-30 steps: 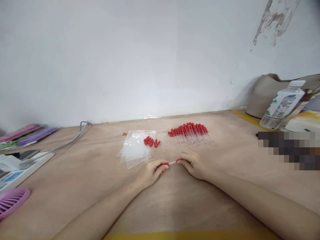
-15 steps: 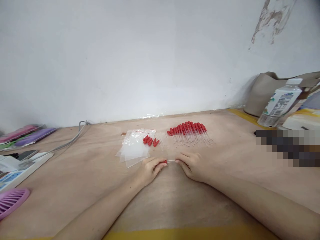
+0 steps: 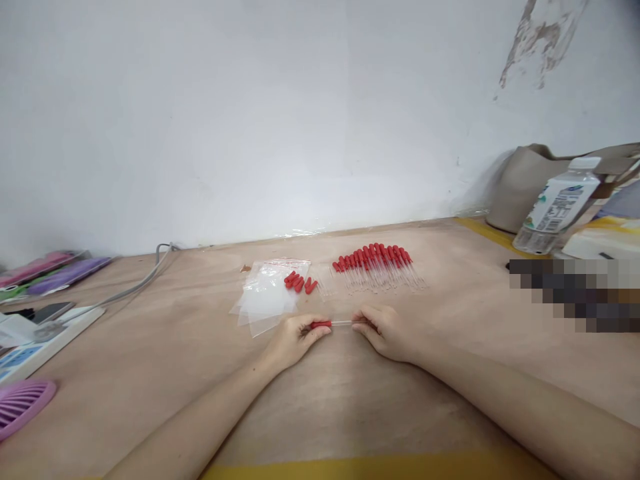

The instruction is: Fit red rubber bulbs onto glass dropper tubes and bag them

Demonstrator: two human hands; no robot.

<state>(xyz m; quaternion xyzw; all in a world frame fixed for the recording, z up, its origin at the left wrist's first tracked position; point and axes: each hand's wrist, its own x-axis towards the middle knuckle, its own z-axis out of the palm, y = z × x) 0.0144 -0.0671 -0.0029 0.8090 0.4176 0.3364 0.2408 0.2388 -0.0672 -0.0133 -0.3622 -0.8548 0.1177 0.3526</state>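
Note:
Between my hands a dropper lies level, its red rubber bulb (image 3: 321, 324) to the left and its thin clear tube (image 3: 342, 323) to the right. My left hand (image 3: 299, 340) pinches the bulb, which now shows between thumb and fingers. The fingers of my right hand (image 3: 383, 331) are closed on the tube's other end, hiding its tip. Beyond them, loose red bulbs (image 3: 299, 283) rest by the edge of clear plastic bags (image 3: 267, 300), with several bare tubes (image 3: 326, 285) beside. A row of droppers with red bulbs (image 3: 375, 260) lies further right.
On the left are a power strip (image 3: 55, 340) with a grey cable (image 3: 135, 288), a pink fan (image 3: 25, 403) and coloured packets (image 3: 70, 275). A plastic bottle (image 3: 557, 207) and a grey bag (image 3: 515, 190) stand at the right, near the wall.
My left fingers have lifted and shifted slightly, so more of the red bulb shows. Both hands remain on the dropper; the other things lie as before.

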